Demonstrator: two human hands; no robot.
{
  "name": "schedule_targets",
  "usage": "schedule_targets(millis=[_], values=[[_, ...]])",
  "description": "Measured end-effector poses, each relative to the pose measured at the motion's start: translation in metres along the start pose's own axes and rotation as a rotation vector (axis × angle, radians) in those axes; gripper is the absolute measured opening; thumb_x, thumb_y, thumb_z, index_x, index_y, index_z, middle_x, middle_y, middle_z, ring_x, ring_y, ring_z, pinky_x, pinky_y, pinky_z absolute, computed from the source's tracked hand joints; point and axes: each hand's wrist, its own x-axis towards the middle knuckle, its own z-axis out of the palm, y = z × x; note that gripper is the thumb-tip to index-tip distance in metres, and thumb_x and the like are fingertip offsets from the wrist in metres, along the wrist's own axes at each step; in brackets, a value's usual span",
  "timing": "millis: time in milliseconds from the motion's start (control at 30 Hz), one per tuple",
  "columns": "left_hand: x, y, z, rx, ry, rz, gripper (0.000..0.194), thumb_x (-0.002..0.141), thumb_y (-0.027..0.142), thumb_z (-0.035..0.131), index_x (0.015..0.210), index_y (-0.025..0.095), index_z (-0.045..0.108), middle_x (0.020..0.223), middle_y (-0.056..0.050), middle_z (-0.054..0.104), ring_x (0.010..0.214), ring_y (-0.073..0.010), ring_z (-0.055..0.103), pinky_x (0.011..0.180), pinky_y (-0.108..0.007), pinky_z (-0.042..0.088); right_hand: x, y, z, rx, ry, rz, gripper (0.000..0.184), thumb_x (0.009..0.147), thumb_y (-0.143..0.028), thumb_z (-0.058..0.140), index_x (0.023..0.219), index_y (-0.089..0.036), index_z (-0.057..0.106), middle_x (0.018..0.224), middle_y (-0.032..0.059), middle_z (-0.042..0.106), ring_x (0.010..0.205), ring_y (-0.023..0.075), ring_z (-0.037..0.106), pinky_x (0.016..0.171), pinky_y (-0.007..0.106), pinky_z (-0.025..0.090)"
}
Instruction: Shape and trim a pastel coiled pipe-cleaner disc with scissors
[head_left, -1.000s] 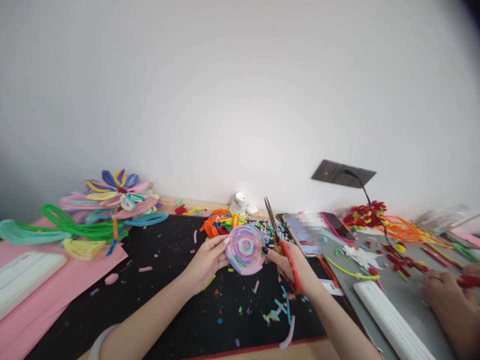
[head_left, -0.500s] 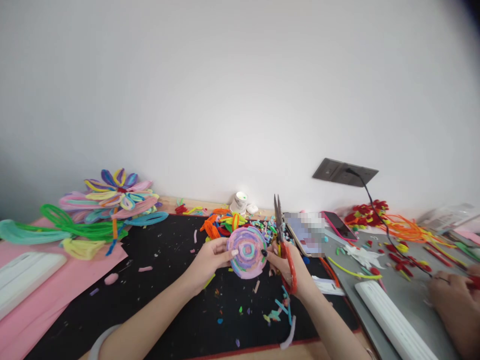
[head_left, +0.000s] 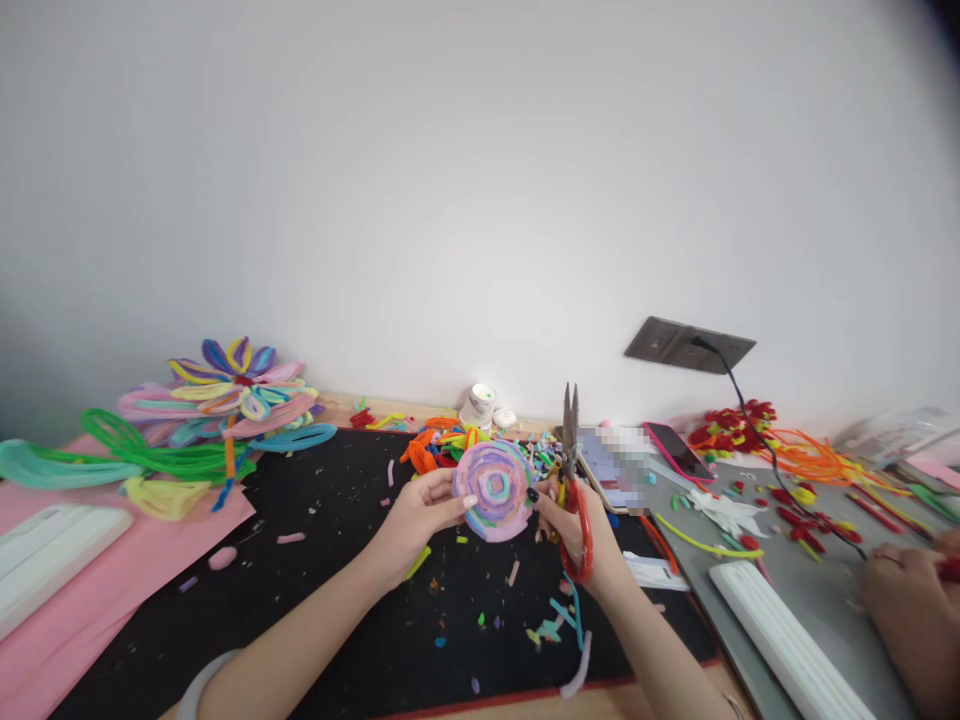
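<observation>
A flat round disc of pastel pipe cleaners (head_left: 495, 490), ringed in purple, pink, blue and peach, is held up over the black mat (head_left: 345, 620). My left hand (head_left: 424, 515) is closed on its left edge, thumb in front. My right hand (head_left: 577, 530) pinches its right edge and also carries red-handled scissors (head_left: 576, 500). The blades point up, slightly apart, beside the disc. Behind the disc lies a pile of orange, yellow and green pipe cleaners (head_left: 427, 450). Several cut scraps (head_left: 551, 630) are scattered below my right hand.
At left stands a multicoloured pipe-cleaner flower (head_left: 244, 385) beside pink paper (head_left: 157, 560) and a white case (head_left: 52, 560). A white cup (head_left: 478, 406), phones (head_left: 679, 452) and a power cord (head_left: 750, 415) are toward the wall. Another person's hand (head_left: 911, 600) works at far right.
The disc has risen slightly and tilted a little in my hands. The scissors have swung to the right, their blades showing a narrow gap.
</observation>
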Motion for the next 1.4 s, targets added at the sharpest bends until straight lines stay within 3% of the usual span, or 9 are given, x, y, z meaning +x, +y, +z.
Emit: schedule_targets(millis=[233,333,433,667,867,967,1100,1267,1400], values=[[-0.007,0.008,0.0,0.433,0.106,0.363,0.003,0.072,0.02,0.07,0.071,0.02,0.072,0.078,-0.006,0.073,0.079,-0.0233,0.066,0.076,-0.034,0.05,-0.001,0.001,0.006,0.147,0.146,0.164,0.04,0.076,-0.057,0.06,0.078,-0.021,0.045,0.052,-0.0048,0.054,0.034,0.0077,0.041,0.033,0.019,0.03],[-0.012,0.014,0.0,0.584,0.044,0.61,0.018,0.078,0.016,0.061,0.068,0.024,0.074,0.083,-0.008,0.075,0.087,-0.0249,0.066,0.085,-0.038,0.049,-0.003,0.001,0.01,0.291,0.127,0.201,0.041,0.067,-0.048,0.072,0.077,-0.023,0.042,0.059,-0.0069,0.051,0.038,0.0073,0.043,0.034,0.02,0.036],[-0.015,0.017,0.001,0.677,0.006,0.701,0.026,0.082,0.013,0.055,0.072,0.026,0.075,0.091,-0.008,0.075,0.095,-0.0245,0.064,0.09,-0.039,0.047,-0.006,0.0,0.012,0.316,0.002,0.189,0.042,0.063,-0.033,0.078,0.073,-0.022,0.039,0.058,-0.0098,0.044,0.038,0.0049,0.04,0.036,0.019,0.035],[-0.013,0.01,0.004,0.447,0.109,0.428,0.045,0.08,0.017,0.06,0.124,0.024,0.059,0.129,-0.009,0.061,0.118,-0.0247,0.057,0.104,-0.036,0.041,-0.005,-0.002,0.017,0.392,0.098,0.111,0.042,0.061,-0.028,0.076,0.074,-0.023,0.036,0.061,-0.0102,0.041,0.04,0.0042,0.036,0.035,0.018,0.029],[-0.014,0.01,0.006,0.177,-0.003,0.208,0.03,0.085,0.036,0.058,0.107,0.017,0.068,0.111,-0.009,0.071,0.106,-0.027,0.063,0.091,-0.033,0.049,-0.005,-0.002,0.017,0.359,0.143,0.069,0.039,0.062,-0.027,0.074,0.076,-0.023,0.038,0.063,-0.0097,0.041,0.043,0.0057,0.038,0.036,0.019,0.032],[-0.015,0.011,0.009,0.21,-0.066,0.169,0.023,0.079,0.039,0.067,0.085,0.016,0.07,0.085,-0.005,0.074,0.079,-0.0224,0.067,0.073,-0.029,0.052,-0.006,0.001,0.015,0.279,0.092,0.051,0.034,0.067,-0.029,0.071,0.077,-0.023,0.039,0.061,-0.0099,0.041,0.04,0.0062,0.037,0.037,0.02,0.03],[-0.014,0.01,0.011,0.276,-0.065,0.103,0.027,0.075,0.04,0.071,0.066,0.017,0.06,0.048,0.003,0.059,0.044,-0.0134,0.055,0.045,-0.023,0.042,-0.005,0.004,0.013,0.216,0.032,0.015,0.032,0.072,-0.032,0.069,0.078,-0.023,0.039,0.06,-0.0094,0.04,0.039,0.0059,0.036,0.038,0.021,0.027],[-0.01,0.008,0.009,0.245,-0.003,0.128,0.029,0.076,0.044,0.069,0.07,0.016,0.061,0.051,0.001,0.063,0.046,-0.0146,0.06,0.048,-0.023,0.046,-0.005,-0.003,0.01,-0.01,0.096,0.013,0.03,0.074,-0.039,0.065,0.076,-0.024,0.039,0.064,-0.006,0.045,0.043,0.0093,0.036,0.041,0.023,0.029],[-0.006,0.006,0.007,0.146,0.079,0.055,0.038,0.072,0.048,0.072,0.09,0.015,0.066,0.07,-0.005,0.073,0.062,-0.0203,0.07,0.058,-0.027,0.052,-0.01,-0.009,0.006,-0.279,0.194,-0.079,0.025,0.073,-0.039,0.063,0.074,-0.023,0.043,0.062,-0.0043,0.045,0.053,0.0139,0.042,0.05,0.026,0.036]])
